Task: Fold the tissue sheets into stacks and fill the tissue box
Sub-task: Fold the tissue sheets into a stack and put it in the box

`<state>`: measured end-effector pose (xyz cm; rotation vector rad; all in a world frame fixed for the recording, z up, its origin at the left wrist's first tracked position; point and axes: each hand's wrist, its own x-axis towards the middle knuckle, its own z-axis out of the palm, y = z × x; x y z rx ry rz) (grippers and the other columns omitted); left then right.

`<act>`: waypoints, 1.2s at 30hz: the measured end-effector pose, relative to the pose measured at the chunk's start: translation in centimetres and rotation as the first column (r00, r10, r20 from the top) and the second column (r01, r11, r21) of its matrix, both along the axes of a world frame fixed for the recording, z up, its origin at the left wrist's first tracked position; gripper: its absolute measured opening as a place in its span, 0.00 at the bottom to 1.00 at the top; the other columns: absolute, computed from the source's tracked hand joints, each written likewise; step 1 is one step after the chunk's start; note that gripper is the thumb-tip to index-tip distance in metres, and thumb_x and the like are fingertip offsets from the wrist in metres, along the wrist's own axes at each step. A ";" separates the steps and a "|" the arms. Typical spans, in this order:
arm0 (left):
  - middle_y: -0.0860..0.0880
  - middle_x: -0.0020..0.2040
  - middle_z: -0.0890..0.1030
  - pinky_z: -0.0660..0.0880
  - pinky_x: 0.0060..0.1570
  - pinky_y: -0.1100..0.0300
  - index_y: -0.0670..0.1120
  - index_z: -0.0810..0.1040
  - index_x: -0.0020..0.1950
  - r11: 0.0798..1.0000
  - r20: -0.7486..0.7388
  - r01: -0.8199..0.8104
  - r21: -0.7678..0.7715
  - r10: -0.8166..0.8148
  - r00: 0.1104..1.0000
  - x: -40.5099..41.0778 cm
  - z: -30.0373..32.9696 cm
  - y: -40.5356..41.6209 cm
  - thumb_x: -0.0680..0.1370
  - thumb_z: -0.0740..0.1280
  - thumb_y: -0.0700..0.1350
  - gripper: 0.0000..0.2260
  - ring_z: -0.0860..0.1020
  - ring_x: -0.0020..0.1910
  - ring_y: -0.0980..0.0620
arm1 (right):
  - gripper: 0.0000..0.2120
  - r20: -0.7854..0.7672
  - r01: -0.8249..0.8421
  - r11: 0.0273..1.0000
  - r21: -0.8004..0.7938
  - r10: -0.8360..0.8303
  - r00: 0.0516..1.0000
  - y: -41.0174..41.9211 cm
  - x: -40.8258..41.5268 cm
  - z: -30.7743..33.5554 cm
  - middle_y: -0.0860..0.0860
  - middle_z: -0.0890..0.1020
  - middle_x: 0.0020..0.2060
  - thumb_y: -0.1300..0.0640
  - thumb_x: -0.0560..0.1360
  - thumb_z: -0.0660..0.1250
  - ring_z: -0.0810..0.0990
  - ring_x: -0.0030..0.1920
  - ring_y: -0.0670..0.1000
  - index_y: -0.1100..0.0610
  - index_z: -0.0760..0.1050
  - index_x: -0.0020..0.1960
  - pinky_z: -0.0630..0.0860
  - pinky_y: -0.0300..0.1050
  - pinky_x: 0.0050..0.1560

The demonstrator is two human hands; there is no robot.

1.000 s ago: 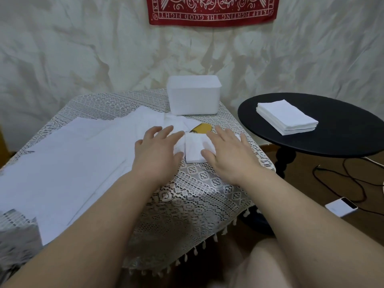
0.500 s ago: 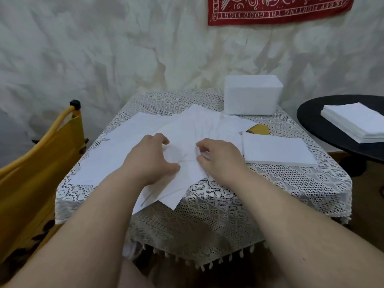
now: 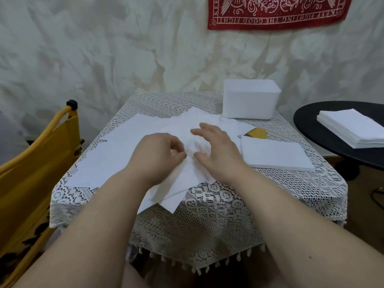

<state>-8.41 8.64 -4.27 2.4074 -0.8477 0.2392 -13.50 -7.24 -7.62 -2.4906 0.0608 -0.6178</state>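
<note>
Left hand (image 3: 158,154) pinched the top loose tissue sheet (image 3: 187,163) with curled fingers at the middle of the lace-covered table (image 3: 228,204), while the right hand (image 3: 218,150) hovered over the same bunched spot with fingers spread and relaxed, holding nothing. The folded stack (image 3: 274,152) lay just to the right, and the tissue box (image 3: 250,98) stood at the far edge. Because the sheets overlapped in a loose pile, the pinch likely risked lifting several together, or tearing or creasing the thin paper.

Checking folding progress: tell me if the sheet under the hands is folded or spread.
Spread, not yet folded: the tissue sheet lies open and rumpled, its corner hanging over the table edge.
</note>
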 end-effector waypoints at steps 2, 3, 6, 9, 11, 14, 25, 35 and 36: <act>0.55 0.46 0.83 0.75 0.53 0.55 0.51 0.82 0.45 0.992 0.041 0.073 -0.103 -0.069 0.997 -0.4 0.0 -0.8 0.73 0.71 0.47 0.03 0.79 0.48 0.55 | 0.12 0.050 0.008 0.995 0.099 -0.013 0.999 -0.6 -0.2 0.7 0.47 0.76 0.61 0.58 0.73 0.69 0.70 0.63 0.48 0.49 0.78 0.55 0.61 0.36 0.62; 0.55 0.46 0.83 0.75 0.52 0.55 0.51 0.82 0.46 0.990 0.051 0.082 -0.119 -0.076 0.996 -0.5 -0.1 -1.1 0.73 0.71 0.47 0.03 0.79 0.48 0.55 | 0.07 0.069 0.019 0.987 0.163 -0.030 0.997 -1.1 -0.4 0.9 0.46 0.80 0.55 0.58 0.72 0.69 0.74 0.59 0.47 0.49 0.80 0.49 0.67 0.40 0.62; 0.56 0.43 0.82 0.74 0.51 0.58 0.54 0.81 0.45 0.998 0.021 0.047 -0.044 -0.046 0.999 -0.3 -0.1 -1.5 0.73 0.71 0.49 0.02 0.79 0.47 0.58 | 0.07 0.096 0.087 0.941 0.326 -0.124 0.988 -2.9 -1.3 1.3 0.46 0.82 0.41 0.58 0.72 0.70 0.79 0.44 0.46 0.46 0.79 0.41 0.75 0.45 0.49; 0.56 0.39 0.82 0.74 0.49 0.60 0.54 0.82 0.41 1.000 -0.004 0.017 -0.018 -0.017 1.000 0.0 -0.1 -1.5 0.74 0.70 0.47 0.03 0.79 0.44 0.56 | 0.11 0.079 0.146 0.944 0.295 -0.176 0.981 -4.5 -2.2 1.1 0.45 0.79 0.51 0.58 0.71 0.70 0.78 0.43 0.46 0.47 0.78 0.52 0.73 0.39 0.43; 0.56 0.39 0.83 0.75 0.49 0.58 0.52 0.83 0.42 0.998 0.001 0.039 -0.043 -0.039 0.999 -0.3 0.0 -1.7 0.74 0.70 0.46 0.03 0.80 0.44 0.56 | 0.20 0.114 0.094 0.971 0.220 -0.121 0.986 -4.5 -2.4 1.1 0.43 0.74 0.60 0.59 0.70 0.71 0.79 0.41 0.46 0.47 0.75 0.61 0.72 0.35 0.45; 0.56 0.41 0.84 0.75 0.51 0.57 0.51 0.84 0.45 0.988 0.037 0.115 -0.107 -0.112 0.993 -1.1 0.1 -2.6 0.74 0.70 0.45 0.04 0.80 0.44 0.57 | 0.23 0.150 -0.010 0.988 0.156 -0.014 0.989 -3.5 -2.3 1.3 0.40 0.71 0.61 0.60 0.70 0.72 0.78 0.37 0.45 0.47 0.74 0.63 0.72 0.34 0.47; 0.54 0.37 0.81 0.70 0.39 0.60 0.50 0.83 0.44 0.997 0.009 -0.018 -0.073 0.019 1.000 -0.8 0.6 -3.1 0.74 0.69 0.48 0.04 0.77 0.40 0.52 | 0.05 0.260 0.196 0.953 0.232 -0.255 0.931 -6.3 -3.0 2.0 0.48 0.81 0.50 0.59 0.73 0.70 0.76 0.35 0.40 0.57 0.83 0.47 0.72 0.34 0.47; 0.51 0.53 0.83 0.70 0.54 0.65 0.46 0.83 0.53 0.909 0.247 0.180 -0.376 -0.089 0.965 -2.8 -1.2 -13.2 0.74 0.67 0.37 0.11 0.80 0.51 0.52 | 0.10 0.292 0.460 0.849 0.260 -0.523 0.801 -12.5 -9.2 3.7 0.40 0.77 0.33 0.65 0.72 0.65 0.75 0.35 0.42 0.52 0.80 0.46 0.70 0.32 0.41; 0.50 0.56 0.82 0.71 0.57 0.63 0.46 0.83 0.54 0.917 0.248 0.224 -0.330 -0.144 0.958 -2.9 -1.8 -13.7 0.74 0.67 0.37 0.11 0.79 0.53 0.52 | 0.11 0.250 0.483 0.844 0.233 -0.532 0.809 -13.0 -10.0 3.0 0.40 0.77 0.34 0.66 0.72 0.64 0.74 0.36 0.43 0.53 0.80 0.46 0.69 0.31 0.42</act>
